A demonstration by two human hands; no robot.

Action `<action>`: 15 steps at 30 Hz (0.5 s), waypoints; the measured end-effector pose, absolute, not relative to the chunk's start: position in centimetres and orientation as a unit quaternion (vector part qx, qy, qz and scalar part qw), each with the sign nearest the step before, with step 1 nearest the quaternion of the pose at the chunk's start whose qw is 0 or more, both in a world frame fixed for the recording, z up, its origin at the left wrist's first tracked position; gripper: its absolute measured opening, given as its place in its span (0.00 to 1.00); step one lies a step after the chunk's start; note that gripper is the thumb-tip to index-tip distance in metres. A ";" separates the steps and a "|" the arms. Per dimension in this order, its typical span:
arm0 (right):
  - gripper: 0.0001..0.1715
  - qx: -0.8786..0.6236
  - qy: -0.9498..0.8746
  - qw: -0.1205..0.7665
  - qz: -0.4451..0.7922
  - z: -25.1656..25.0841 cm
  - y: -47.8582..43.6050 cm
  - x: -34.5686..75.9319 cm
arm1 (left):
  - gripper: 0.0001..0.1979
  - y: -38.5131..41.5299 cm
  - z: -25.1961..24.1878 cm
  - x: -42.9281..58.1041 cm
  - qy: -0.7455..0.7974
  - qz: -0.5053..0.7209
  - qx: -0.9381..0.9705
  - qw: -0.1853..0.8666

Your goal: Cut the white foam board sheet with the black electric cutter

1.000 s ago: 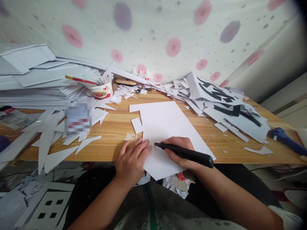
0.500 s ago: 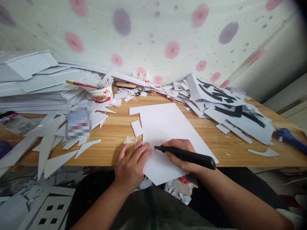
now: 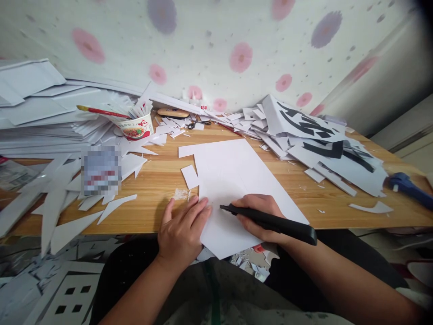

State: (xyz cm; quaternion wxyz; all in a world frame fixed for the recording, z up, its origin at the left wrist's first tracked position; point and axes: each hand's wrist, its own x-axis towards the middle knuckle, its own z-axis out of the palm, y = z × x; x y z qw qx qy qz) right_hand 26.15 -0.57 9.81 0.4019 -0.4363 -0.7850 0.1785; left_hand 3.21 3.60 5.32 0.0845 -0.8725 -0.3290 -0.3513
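A white board [image 3: 223,167] with a notched upper-left corner lies on the wooden table, its lower corner jutting past the front edge. My left hand [image 3: 184,228] rests flat with fingers spread, the fingertips on the board's left edge. My right hand [image 3: 262,216] is closed around a black utility knife [image 3: 270,221]. The knife's tip points left and is at the board's surface, just right of my left fingertips; whether it presses in cannot be made out. A small white offcut [image 3: 190,176] lies by the board's left edge.
White scraps and a stack of sheets [image 3: 40,131] fill the left side, beside a paper cup [image 3: 137,127] of strips. Scissors [image 3: 199,124] lie at the back. To the right are sheets with black lettering [image 3: 304,122] and a blue tool [image 3: 411,187].
The camera view has shifted a little, moving table items slightly left and up. The knife and my right hand have moved slightly right over the board. My left hand stays on the board's edge.
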 end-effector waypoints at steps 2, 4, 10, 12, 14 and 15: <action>0.10 -0.440 -0.783 0.401 0.179 9.8 -0.7 26.2 | 0.15 3.6 5.4 3.2 -0.329 -0.350 -0.873 0.084; 0.10 -0.444 -0.780 0.401 0.184 9.7 -0.9 26.2 | 0.15 3.5 5.4 3.2 -0.332 -0.352 -0.871 0.085; 0.10 -0.458 -0.776 0.389 0.192 9.5 -1.3 26.4 | 0.14 3.5 5.3 3.1 -0.332 -0.352 -0.871 0.089; 0.10 -0.459 -0.777 0.386 0.190 9.6 -1.5 26.4 | 0.14 3.5 5.3 3.1 -0.333 -0.353 -0.870 0.088; 0.10 -0.465 -0.775 0.385 0.186 9.6 -1.6 26.5 | 0.15 3.5 5.3 3.1 -0.333 -0.355 -0.869 0.089; 0.09 -0.468 -0.774 0.384 0.184 9.6 -1.7 26.6 | 0.15 3.5 5.3 3.1 -0.333 -0.357 -0.868 0.089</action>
